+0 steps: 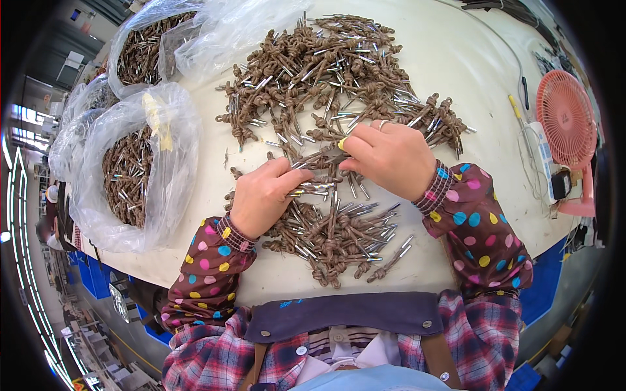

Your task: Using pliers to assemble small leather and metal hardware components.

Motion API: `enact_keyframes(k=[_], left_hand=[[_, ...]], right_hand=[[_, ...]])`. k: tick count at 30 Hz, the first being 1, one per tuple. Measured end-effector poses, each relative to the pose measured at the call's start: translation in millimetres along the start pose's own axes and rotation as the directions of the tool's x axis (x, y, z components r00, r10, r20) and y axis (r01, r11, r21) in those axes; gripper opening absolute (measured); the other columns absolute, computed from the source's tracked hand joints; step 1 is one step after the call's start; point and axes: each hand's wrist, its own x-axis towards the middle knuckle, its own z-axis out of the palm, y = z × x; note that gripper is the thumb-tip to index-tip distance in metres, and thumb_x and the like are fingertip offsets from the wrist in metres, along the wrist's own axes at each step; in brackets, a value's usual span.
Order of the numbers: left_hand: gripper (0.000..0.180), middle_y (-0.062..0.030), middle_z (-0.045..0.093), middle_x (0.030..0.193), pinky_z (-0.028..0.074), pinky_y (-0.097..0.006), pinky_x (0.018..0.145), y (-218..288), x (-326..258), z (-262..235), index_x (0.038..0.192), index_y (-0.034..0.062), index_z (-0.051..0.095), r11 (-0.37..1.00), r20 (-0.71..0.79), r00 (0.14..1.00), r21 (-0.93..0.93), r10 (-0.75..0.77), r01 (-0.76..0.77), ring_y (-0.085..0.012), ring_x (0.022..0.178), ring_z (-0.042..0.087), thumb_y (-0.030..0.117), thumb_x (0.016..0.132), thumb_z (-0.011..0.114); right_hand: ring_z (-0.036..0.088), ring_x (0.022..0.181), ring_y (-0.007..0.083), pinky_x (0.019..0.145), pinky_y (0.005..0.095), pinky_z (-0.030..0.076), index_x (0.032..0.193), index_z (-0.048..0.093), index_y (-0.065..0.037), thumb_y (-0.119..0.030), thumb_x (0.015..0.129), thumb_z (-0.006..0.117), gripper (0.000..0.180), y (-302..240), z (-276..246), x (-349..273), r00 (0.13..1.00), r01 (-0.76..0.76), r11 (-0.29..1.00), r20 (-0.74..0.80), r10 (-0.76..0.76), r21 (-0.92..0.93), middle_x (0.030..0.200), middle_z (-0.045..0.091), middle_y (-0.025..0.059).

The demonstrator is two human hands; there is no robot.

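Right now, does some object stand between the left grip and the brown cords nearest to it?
Nothing visible does: the left grip touches the brown cords directly. The nearest clear plastic bag lies off to its left.

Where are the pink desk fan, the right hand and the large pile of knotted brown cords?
Pink desk fan [566, 118], head view: on its round grille.
Right hand [393, 158], head view: on its back.
Large pile of knotted brown cords [323, 75], head view: on its middle.

Factory workshop, by look of it: white worktable [456, 58] heaped with knotted brown cords [319, 72], more in clear plastic bags [177, 130]; polka-dot oversleeves [475, 225], dark apron [345, 316]; rows of strip lights [5, 236].
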Motion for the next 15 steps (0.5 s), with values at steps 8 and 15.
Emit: enact_keyframes(k=[8,15], left_hand=[[0.027,-0.0009,0.050,0.071,0.048,-0.032,0.052,0.2,0.1,0.0,0.094,0.0190,0.069,1.000,-0.017,1.000,0.004,0.021,-0.021,-0.0185,0.068,0.060,0.004,0.072,0.063],[0.024,-0.0028,0.054,0.076,0.047,-0.030,0.055,-3.3,-1.9,3.8,0.094,0.0128,0.068,0.969,-0.009,0.998,-0.240,-0.061,0.057,-0.0187,0.066,0.058,0.002,0.073,0.069]], right_hand=[[0.055,0.068,0.0157,0.059,0.0298,0.046,0.080,0.052,-0.013,-0.030,0.076,0.069,0.024,-1.7,8.1,1.1,0.987,0.159,0.986,0.010,-0.159,-0.040,0.075,0.049,-0.0004],[0.056,0.068,0.0173,0.058,0.0306,0.046,0.080,0.053,-0.013,-0.030,0.076,0.070,0.025,0.4,4.8,0.8,0.995,0.075,0.997,-0.061,-0.074,0.018,0.076,0.052,-0.0004]])
